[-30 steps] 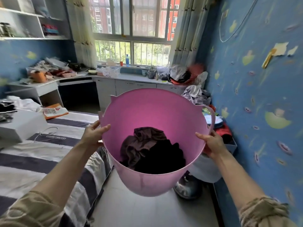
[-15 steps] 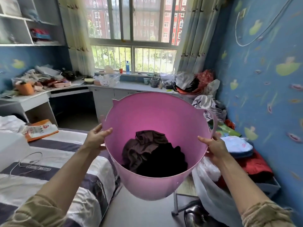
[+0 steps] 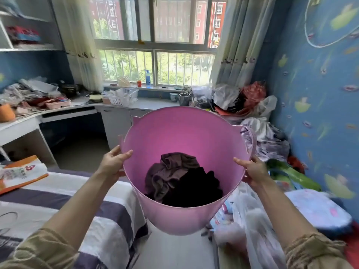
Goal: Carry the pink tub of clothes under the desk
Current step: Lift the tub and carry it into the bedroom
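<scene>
I hold a pink tub (image 3: 186, 131) in the air in front of me, tilted toward me. Dark brown and black clothes (image 3: 180, 179) lie bunched in its bottom. My left hand (image 3: 114, 162) grips the tub's left rim, thumb over the edge. My right hand (image 3: 252, 169) grips the right rim below the loop handle. The white corner desk (image 3: 64, 111) runs along the left wall and under the window ahead. A dark open gap (image 3: 77, 133) sits under the desk, left of the white cabinet doors.
A bed with a striped cover (image 3: 58, 200) fills the left foreground. Piles of clothes and plastic bags (image 3: 268, 136) crowd the right side along the blue wall. A narrow strip of floor (image 3: 174, 253) runs between the bed and the piles. The desk top is cluttered.
The view has moved forward along the bed toward the desk and window. The tub stays gripped in both hands, about the same height.
</scene>
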